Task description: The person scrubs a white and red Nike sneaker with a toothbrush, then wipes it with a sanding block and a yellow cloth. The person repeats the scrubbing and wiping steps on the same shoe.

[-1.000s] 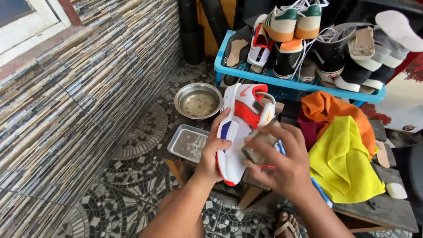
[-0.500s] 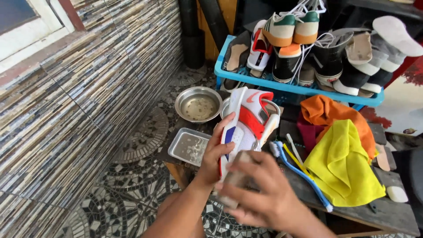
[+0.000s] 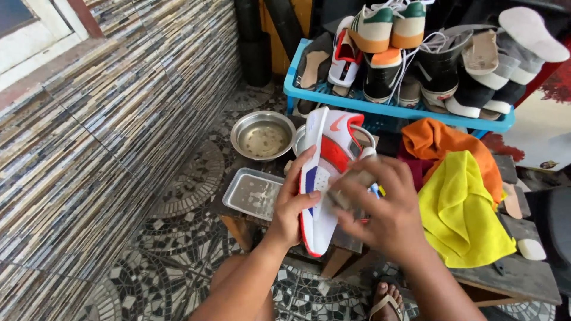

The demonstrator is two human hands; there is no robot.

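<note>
My left hand [image 3: 292, 200] grips a white sneaker [image 3: 326, 160] with red, orange and blue panels, holding it tilted on its side above a low wooden table [image 3: 505, 279]. My right hand [image 3: 383, 208] is closed around a brownish scrubbing block [image 3: 352, 187] and presses it against the sneaker's side near the middle. The toe of the sneaker points toward me, the heel toward the far side.
A round metal bowl [image 3: 263, 135] and a rectangular metal tray [image 3: 253, 194] sit left of the sneaker. Yellow cloth [image 3: 461, 214] and orange cloth [image 3: 443, 141] lie to the right. A blue crate [image 3: 392, 113] holds several shoes behind. A tiled wall [image 3: 107, 131] stands at left.
My right hand with the block moved back up along the sneaker from near the toe to its middle, now covering the brushes on the table. The left hand kept its grip.
</note>
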